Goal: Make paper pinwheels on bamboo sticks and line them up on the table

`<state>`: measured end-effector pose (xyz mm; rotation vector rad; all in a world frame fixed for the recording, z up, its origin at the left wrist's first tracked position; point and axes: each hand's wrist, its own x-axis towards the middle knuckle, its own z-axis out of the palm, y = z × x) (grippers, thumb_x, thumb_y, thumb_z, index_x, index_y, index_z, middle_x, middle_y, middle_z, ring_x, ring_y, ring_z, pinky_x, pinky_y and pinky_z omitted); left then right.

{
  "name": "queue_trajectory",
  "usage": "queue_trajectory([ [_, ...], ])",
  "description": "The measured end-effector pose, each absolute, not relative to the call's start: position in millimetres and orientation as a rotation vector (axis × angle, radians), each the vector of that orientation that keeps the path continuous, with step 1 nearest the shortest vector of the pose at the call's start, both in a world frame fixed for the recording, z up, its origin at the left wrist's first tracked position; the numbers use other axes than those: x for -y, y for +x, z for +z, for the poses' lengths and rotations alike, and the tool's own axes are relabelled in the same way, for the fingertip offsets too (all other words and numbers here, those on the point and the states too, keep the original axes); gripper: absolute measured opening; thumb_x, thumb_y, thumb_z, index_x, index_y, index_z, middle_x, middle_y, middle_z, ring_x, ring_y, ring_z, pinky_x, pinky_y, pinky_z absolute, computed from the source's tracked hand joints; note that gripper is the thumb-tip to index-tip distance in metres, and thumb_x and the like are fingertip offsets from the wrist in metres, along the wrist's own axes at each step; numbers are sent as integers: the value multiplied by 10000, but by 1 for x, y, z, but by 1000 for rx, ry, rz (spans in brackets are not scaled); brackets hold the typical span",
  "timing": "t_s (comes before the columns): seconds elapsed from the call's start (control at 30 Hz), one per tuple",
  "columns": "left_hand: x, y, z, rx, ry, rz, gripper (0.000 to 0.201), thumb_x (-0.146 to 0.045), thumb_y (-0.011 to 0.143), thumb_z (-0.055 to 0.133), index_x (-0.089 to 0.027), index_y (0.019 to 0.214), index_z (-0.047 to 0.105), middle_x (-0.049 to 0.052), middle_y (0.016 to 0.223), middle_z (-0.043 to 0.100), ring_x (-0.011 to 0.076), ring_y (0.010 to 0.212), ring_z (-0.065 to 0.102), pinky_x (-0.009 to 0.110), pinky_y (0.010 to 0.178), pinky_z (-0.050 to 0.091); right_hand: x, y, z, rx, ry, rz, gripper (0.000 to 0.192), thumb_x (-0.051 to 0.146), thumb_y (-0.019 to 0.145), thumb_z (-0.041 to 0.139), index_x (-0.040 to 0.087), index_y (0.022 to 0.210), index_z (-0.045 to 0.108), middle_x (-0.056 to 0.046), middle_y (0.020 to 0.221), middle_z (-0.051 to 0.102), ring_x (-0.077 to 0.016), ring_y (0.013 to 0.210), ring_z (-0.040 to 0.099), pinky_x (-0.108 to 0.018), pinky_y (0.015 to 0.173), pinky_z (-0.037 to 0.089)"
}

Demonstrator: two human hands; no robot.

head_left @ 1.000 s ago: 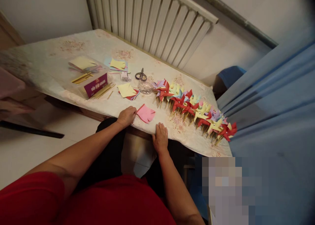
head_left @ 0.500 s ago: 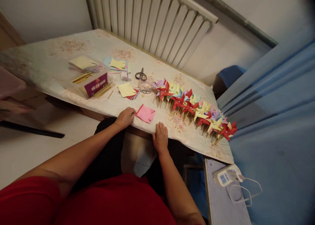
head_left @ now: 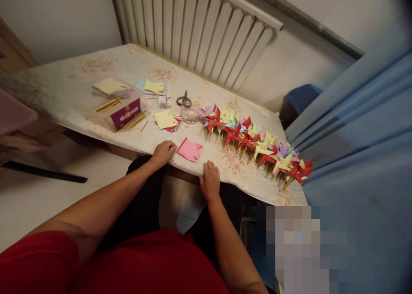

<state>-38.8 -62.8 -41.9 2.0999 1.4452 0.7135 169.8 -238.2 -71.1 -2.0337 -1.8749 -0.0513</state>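
Note:
My left hand [head_left: 163, 153] rests at the table's front edge with its fingers curled in, and nothing shows in them. Just right of it lies a pink square of paper [head_left: 189, 150] with slits cut at its corners and a red edge showing along its left side. My right hand [head_left: 210, 180] lies flat on the edge, below and to the right of the paper, fingers stretched out and holding nothing. Beyond the pink paper is a stack of slit paper squares [head_left: 165, 119], yellow on top. A clear round container [head_left: 190, 115] stands beside that stack.
Several paper pinwheels [head_left: 249, 139] on sticks stand in rows on the right. Black scissors [head_left: 184, 100], small boxes [head_left: 164, 101] and another paper stack [head_left: 153, 87] lie farther back. A clear bin with a purple label [head_left: 128, 113] holds sticks and paper; loose sticks [head_left: 135, 121] lie before it.
The view has shifted very slightly. Both hands and the pink paper stay where they were. The lower right corner, where a white device lay, is now pixelated.

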Motion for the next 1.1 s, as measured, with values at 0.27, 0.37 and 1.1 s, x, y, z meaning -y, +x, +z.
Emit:
queue_trajectory([
  [0.27,63,-39,-42,-1448,2111,684,231,-295,862,466,-189,828,669,67,897,691,213,859,616,313,820,475,237,169,-72,1864,-2041,-44,578,158,866,564,80,1429,456,-194,1526,424,-293,1465,312,-518,1208,219],
  [0.37,64,-38,-41,-1453,2114,677,231,-295,865,467,-190,833,670,66,902,689,212,870,617,309,823,476,237,169,-72,1864,-2034,-51,583,158,864,567,84,1431,455,-194,1526,424,-284,1469,306,-513,1208,221],
  [1.1,65,-39,-40,-1446,2135,643,214,-286,863,472,-196,827,662,66,900,681,213,882,619,314,814,479,236,169,-73,1857,-2045,-26,579,145,856,564,77,1422,461,-192,1530,419,-289,1471,300,-520,1206,221],
])
